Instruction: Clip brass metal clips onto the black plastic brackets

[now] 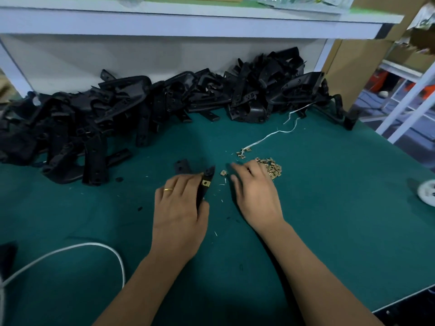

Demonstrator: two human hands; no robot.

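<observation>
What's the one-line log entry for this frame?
left hand grips bracket, clip fitted | right hand open over clip pile

One camera only, worn on the person's head, looking forward and down over the green table. Both forearms enter from the near edge; the far shelf tops the wide, bowed view. Hands sit close, mid-frame.

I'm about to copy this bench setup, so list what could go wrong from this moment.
1. The loose brass clips lie in an open heap with strays beside it; the reaching right hand may scatter them.
2. The left hand holds the bracket low on the mat, so a clip pushed on one-handed might seat crooked.
3. The bracket pile looks loosely stacked and might slide forward.
</observation>
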